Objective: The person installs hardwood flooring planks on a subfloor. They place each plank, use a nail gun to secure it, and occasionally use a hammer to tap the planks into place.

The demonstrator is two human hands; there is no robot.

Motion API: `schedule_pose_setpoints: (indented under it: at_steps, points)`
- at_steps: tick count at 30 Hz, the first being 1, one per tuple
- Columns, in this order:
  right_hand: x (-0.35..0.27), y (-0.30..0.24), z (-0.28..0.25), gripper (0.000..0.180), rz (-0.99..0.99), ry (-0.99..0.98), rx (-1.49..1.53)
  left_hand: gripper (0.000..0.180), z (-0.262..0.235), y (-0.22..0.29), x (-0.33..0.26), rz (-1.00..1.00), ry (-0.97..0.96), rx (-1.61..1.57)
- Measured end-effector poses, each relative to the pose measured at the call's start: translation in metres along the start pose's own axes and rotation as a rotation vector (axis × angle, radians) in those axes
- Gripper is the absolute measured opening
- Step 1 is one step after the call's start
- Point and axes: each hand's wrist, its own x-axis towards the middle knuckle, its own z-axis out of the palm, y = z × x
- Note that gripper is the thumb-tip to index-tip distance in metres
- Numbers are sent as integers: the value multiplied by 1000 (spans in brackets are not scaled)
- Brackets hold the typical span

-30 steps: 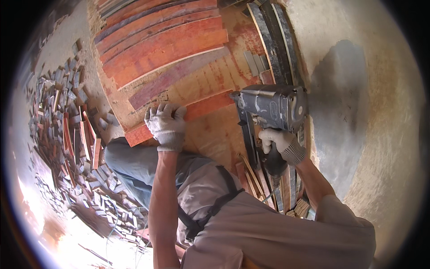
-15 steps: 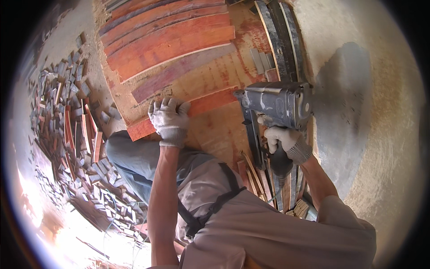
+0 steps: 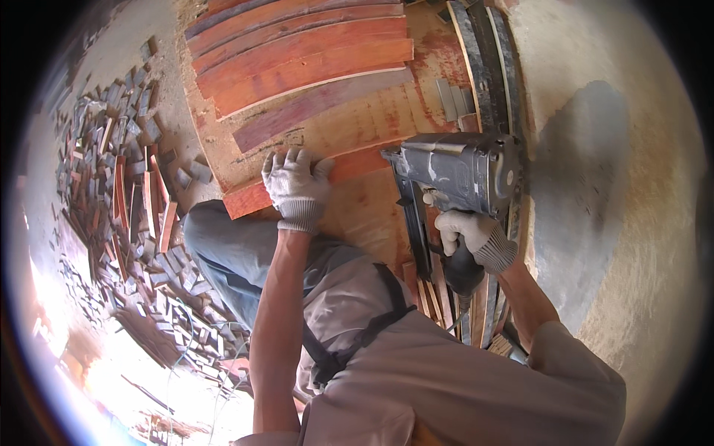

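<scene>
A dusty concrete floor (image 3: 632, 245) spreads out on the right, and on the left a heap of short wood offcuts (image 3: 126, 215) lies scattered, too many to count. Between them sits a plywood board (image 3: 372, 130) carrying reddish wooden slats (image 3: 297, 52); about five lie side by side at its far end, edges touching. A sixth slat (image 3: 357, 165) lies apart from them, nearer the person, and the gloved left hand (image 3: 297, 186) presses flat on its near end, fingers spread, nothing closed in its grip, likely pinning the piece so it cannot shift. The gloved right hand (image 3: 472, 234) has its grip wrapped tight around the handle of a grey nail gun (image 3: 454, 175), whose nose hangs over the same slat's other end, just beside the left hand; touching or not, hard to tell. One gun, two gloves. More dark strips (image 3: 487, 74) run along the board's right edge.
</scene>
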Motion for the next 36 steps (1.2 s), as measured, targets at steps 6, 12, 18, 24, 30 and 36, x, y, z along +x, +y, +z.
schedule_pose_setpoints:
  at_steps: [6, 12, 18, 24, 30, 36]
  points:
    - [9, -2, 14, 27, -115, -103, -94, 18, 1, -3, -1, 51, 26, -1]
    - [13, -5, 20, 19, 80, -66, 71, 19, 0, -1, -2, 12, -6, -12]
    - [10, 3, 23, 29, -163, 0, -44, 56, -25, -38, -16, -221, 338, 370]
    - [15, 23, 18, 31, -158, -57, 10, 77, -68, -103, -36, -604, -89, 592]
    - [3, 48, 16, 31, -59, -43, 69, 64, -60, -69, -35, -1011, -64, -272]
    - [2, 52, 33, 33, -12, -30, 34, 46, -3, -51, -62, -660, -415, -629]
